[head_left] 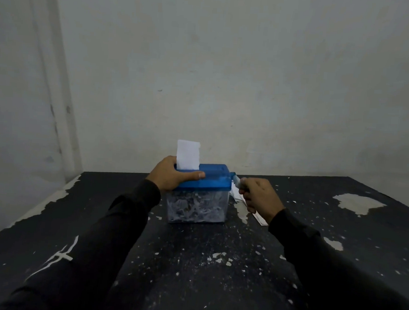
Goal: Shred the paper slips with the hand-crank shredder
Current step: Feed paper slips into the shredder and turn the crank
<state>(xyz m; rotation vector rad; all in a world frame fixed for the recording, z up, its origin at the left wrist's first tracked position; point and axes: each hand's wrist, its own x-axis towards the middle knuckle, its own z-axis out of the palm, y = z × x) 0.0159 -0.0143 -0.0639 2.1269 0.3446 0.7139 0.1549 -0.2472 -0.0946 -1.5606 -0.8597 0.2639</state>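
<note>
A small hand-crank shredder (215, 179) with a blue lid and a clear bin stands on the black table. The bin (196, 207) is packed with white paper shreds. A white paper slip (188, 155) stands upright in the slot at the lid's left end. My left hand (172, 174) grips the left end of the lid, thumb lying along its front edge. My right hand (258, 196) grips the crank handle (236, 180) on the shredder's right side. More white slips (260, 218) lie on the table behind my right hand, partly hidden.
The table (192, 262) is black with chipped paint and scattered white flecks. A large bare patch (357, 202) shows at the right rear. A pale wall (227, 84) stands right behind the table, and another wall closes the left side.
</note>
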